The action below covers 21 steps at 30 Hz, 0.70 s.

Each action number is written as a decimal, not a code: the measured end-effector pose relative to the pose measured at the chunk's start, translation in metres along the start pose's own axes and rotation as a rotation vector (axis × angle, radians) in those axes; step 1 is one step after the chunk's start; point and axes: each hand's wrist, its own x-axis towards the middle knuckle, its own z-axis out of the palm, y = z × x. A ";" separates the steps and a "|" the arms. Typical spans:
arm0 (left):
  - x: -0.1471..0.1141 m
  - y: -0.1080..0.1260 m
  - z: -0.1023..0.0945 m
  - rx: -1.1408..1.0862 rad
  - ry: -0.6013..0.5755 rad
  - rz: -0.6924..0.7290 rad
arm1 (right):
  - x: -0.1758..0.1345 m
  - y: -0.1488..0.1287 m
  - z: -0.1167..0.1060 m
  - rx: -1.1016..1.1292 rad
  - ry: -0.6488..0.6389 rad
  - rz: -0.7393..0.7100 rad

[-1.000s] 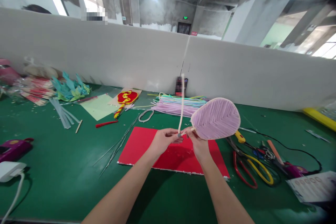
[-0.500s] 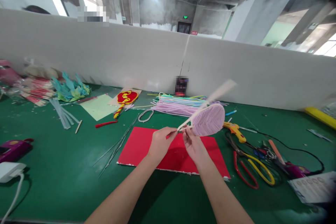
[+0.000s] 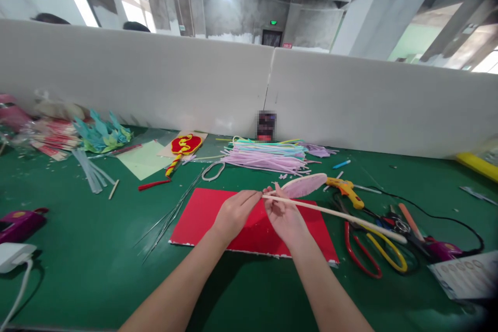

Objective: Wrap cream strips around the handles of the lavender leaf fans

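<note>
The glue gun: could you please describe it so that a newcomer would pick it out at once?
On the green table, find the red board. Just to the right of its far right corner lies the glue gun. Its yellow body, bent like a pistol, sets it apart from the thin blue stick farther back.

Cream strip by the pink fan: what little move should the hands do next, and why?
Perhaps the right hand should catch the cream strip and draw it snug near the base of the pink fan: the left hand seems to pinch one end, while the other sticks out free.
</note>
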 end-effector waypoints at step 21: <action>-0.007 -0.003 0.005 -0.150 0.073 -0.080 | -0.003 0.005 -0.004 -0.372 -0.118 -0.214</action>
